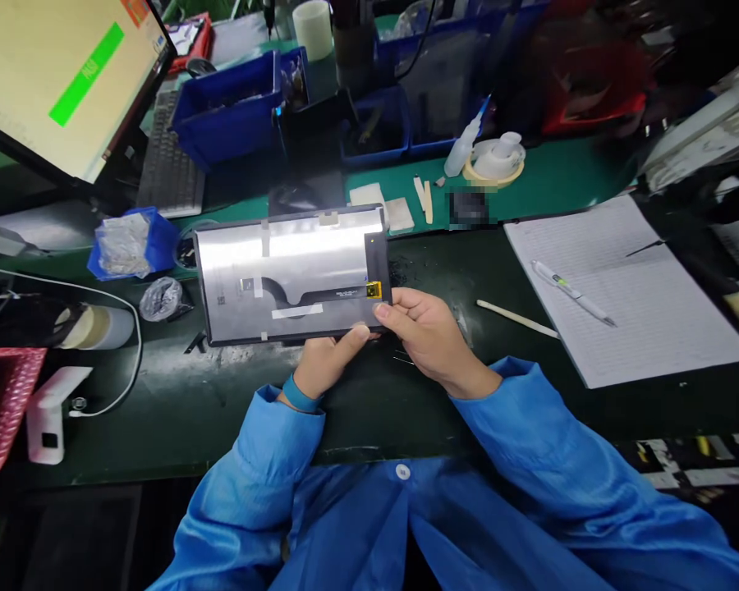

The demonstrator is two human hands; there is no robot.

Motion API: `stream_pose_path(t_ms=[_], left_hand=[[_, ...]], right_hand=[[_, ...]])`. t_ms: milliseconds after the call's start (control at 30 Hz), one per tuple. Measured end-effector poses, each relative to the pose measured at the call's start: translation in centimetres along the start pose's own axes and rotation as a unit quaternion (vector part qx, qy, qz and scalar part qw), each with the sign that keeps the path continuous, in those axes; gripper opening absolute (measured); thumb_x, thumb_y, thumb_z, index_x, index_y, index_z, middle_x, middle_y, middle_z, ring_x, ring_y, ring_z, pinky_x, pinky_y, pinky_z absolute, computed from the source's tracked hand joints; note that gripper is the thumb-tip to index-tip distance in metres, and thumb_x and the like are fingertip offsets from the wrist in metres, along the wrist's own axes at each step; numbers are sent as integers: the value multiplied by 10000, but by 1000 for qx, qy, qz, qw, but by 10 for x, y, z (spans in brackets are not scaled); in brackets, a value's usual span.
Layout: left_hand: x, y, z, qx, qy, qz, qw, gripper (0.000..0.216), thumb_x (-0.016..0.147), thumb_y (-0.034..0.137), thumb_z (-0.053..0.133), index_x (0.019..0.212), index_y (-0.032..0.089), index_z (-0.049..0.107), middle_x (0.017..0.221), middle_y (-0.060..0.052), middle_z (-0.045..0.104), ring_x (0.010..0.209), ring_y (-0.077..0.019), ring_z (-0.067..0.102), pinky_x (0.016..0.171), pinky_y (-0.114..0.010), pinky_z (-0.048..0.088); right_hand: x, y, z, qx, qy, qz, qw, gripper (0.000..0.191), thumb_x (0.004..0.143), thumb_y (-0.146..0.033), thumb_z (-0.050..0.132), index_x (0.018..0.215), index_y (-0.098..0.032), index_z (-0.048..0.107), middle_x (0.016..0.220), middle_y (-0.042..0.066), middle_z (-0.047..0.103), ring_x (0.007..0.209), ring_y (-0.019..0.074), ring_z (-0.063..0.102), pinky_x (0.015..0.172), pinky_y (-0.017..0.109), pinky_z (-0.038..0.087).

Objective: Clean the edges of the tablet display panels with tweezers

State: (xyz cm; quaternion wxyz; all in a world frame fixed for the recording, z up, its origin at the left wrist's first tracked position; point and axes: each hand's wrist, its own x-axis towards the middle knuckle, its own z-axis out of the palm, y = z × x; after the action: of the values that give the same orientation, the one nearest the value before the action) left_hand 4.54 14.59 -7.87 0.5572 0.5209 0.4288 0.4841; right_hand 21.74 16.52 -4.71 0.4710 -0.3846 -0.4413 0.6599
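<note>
A flat display panel is held up over the dark bench, its silvery back facing me. A black flex cable with a yellow-framed connector shows near its right end, and pale tape strips lie across the back. My left hand grips the lower edge, thumb on the front and fingers hidden behind the panel. At the lower right corner my right hand pinches the panel between thumb and fingers. Below the panel, the bench mat carries a few thin bits near my right hand.
A monitor and keyboard stand at the left. Blue bins line the back. A dropper bottle is behind the panel. On the right lie a thin stick, paper sheets and a pen. A white cable curls at left.
</note>
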Motion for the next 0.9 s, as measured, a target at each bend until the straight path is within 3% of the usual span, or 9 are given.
stream_pose_path(t_ms=[67, 233, 500, 900], left_hand=[[0, 7, 6, -19, -16, -19, 1000, 369, 879, 457, 753, 1065, 138, 746, 1101, -113, 769, 1066, -243, 726, 1036, -383, 556], [4, 13, 16, -55, 2, 31, 998, 299, 869, 392, 776, 1035, 148, 727, 971, -88, 775, 934, -186, 740, 941, -312, 589], [4, 12, 15, -6, 17, 52, 998, 285, 933, 416, 693, 905, 142, 763, 913, -89, 779, 901, -195, 743, 917, -319, 594], [5, 16, 20, -49, 88, 13, 995, 148, 791, 287, 706, 758, 144, 691, 707, -38, 708, 650, -145, 646, 656, -265, 550]], right_hand=[[0, 0, -1, -2, 16, -11, 1000, 319, 852, -505, 776, 927, -199, 727, 799, 20, 742, 744, 182, 695, 738, 331, 601], [1, 0, -3, 25, 35, -11, 999, 293, 843, -478, 791, 922, -207, 713, 803, 17, 744, 707, 180, 694, 725, 339, 599], [-1, 3, -2, 4, 31, -16, 999, 247, 891, -438, 758, 967, -205, 733, 844, 26, 752, 723, 173, 674, 709, 323, 572], [-3, 9, 3, -34, 39, -28, 998, 260, 874, -469, 773, 945, -222, 732, 903, 32, 764, 777, 204, 714, 725, 371, 638]])
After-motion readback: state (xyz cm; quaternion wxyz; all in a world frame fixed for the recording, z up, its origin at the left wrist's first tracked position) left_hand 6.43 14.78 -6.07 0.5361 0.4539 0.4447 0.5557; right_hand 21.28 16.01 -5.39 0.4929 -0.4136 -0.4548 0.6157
